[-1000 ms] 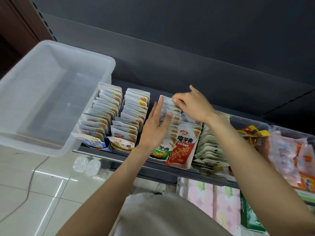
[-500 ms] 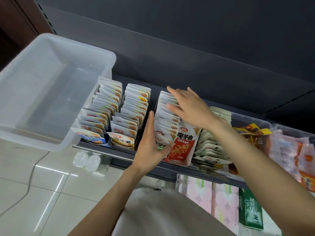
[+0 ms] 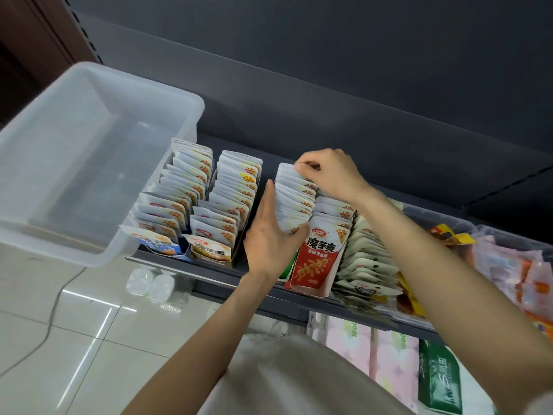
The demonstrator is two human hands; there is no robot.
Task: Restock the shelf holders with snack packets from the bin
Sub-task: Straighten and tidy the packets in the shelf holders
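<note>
Row of snack packets (image 3: 294, 202) stands in 3rd holder on shelf (image 3: 209, 269), approx centre frame. L hand (image 3: 270, 239) at 7 o'clock of row, fingers straight along its side, thumb hooked over front packets. R hand (image 3: 330, 172) at 1 o'clock, curled fingertips pinching rear packet tops. Clear bin (image 3: 89, 157) at 9 o'clock, touching shelf's left end.

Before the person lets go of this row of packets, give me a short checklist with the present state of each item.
1. Left hand steadies the green-holder row of packets: ok, it grips the row's side.
2. Right hand at the back of the row: ok, fingertips pinch the rear packets.
3. Row seated fully in its holder: cannot tell, hands cover it.
4. Bin has packets left: not ok, none visible.
5. Red holder filled: ok.
</note>
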